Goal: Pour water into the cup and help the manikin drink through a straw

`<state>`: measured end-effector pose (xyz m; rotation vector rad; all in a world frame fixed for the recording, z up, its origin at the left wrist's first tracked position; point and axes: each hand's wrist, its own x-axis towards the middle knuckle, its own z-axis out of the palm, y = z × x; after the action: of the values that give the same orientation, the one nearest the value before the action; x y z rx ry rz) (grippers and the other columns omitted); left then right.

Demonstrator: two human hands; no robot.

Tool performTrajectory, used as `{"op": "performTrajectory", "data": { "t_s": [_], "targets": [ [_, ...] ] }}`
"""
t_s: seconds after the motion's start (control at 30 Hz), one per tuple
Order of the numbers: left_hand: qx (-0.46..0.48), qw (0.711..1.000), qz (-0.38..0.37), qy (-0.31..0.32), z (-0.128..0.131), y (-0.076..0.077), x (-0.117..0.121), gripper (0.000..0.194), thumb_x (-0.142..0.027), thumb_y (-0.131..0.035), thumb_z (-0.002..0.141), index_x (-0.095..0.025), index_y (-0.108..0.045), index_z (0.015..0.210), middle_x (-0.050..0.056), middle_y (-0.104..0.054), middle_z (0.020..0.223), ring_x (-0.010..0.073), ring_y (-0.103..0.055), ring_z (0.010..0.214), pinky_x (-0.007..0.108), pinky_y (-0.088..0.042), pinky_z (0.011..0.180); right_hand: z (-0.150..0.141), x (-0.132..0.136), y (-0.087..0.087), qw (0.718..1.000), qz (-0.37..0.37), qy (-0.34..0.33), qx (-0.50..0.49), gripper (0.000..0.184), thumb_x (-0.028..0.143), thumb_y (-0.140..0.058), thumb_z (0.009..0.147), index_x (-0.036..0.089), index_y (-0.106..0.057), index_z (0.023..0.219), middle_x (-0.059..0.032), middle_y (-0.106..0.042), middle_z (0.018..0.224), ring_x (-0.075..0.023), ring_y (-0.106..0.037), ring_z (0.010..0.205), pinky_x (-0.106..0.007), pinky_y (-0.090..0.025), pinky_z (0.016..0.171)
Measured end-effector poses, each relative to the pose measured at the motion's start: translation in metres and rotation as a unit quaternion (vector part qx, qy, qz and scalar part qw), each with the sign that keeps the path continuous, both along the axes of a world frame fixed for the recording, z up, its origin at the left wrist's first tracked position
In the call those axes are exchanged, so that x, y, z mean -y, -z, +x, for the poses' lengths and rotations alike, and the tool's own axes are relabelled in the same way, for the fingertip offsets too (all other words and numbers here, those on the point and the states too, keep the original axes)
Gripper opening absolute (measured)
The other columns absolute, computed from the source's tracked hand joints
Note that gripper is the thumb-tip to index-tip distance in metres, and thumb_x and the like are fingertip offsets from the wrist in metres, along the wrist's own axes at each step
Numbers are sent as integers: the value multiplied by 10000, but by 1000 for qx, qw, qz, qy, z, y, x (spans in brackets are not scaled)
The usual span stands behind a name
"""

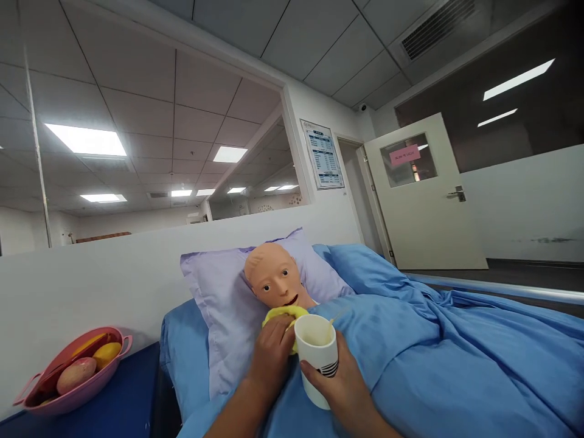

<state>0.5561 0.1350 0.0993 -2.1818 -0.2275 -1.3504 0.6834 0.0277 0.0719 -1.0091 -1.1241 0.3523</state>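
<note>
A training manikin (270, 277) lies in the bed, its head on a lavender pillow (223, 292) and its mouth partly open. Just below its chin, my left hand (274, 344) grips a yellow cloth (292, 312); the fingertips are partly hidden behind the cup. My right hand (340, 380) is wrapped round a white paper cup (318, 350) with black stripes. Inside the cup stands a thin pale stick or straw (331, 324), leaning right. The cup is close in front of the cloth, and I cannot tell whether they touch.
Blue bedding (424, 365) covers the manikin's body and spreads right. A pink basket (77, 395) of fruit stands on a dark blue bedside surface (123, 401) at the left. A bed rail (511, 289) runs along the far right side. Behind is an open door (424, 213).
</note>
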Motion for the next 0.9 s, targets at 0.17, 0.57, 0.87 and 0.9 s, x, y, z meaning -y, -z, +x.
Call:
{"op": "performTrajectory", "data": {
  "t_s": [0.17,0.57,0.87,0.9],
  "targets": [
    [42,998,40,2,14,-40,4,313,-116,-545,908,-180,-581,1213,112,-686,1257,196,-581,1287,390,-561,1046,0,1,-1,1000,-14,6,-3,599,445,-762,652,200,-543,1153,-113,-717,1080,-321,-673,990,-462,-535,905],
    [13,994,110,-13,35,-30,-10,149,-184,-546,934,-184,-659,1031,18,-762,1081,146,-686,1105,343,-571,1042,2,-4,5,1000,-3,0,6,556,477,-734,725,199,-516,1155,-119,-701,1124,-311,-655,1039,-454,-526,929],
    [-7,996,86,-12,9,5,-15,214,-172,-533,934,-152,-634,1122,58,-753,1045,161,-687,1071,336,-596,987,1,-3,2,1000,-1,3,27,552,481,-727,723,192,-535,1153,-102,-713,1062,-288,-679,962,-427,-552,877],
    [-10,997,78,-18,6,9,-17,200,-163,-524,934,-155,-636,1100,58,-751,1023,162,-693,1044,339,-605,964,1,-2,2,1000,-2,4,29,550,479,-722,727,193,-534,1158,-101,-715,1065,-287,-681,972,-425,-553,882]
  ]
}}
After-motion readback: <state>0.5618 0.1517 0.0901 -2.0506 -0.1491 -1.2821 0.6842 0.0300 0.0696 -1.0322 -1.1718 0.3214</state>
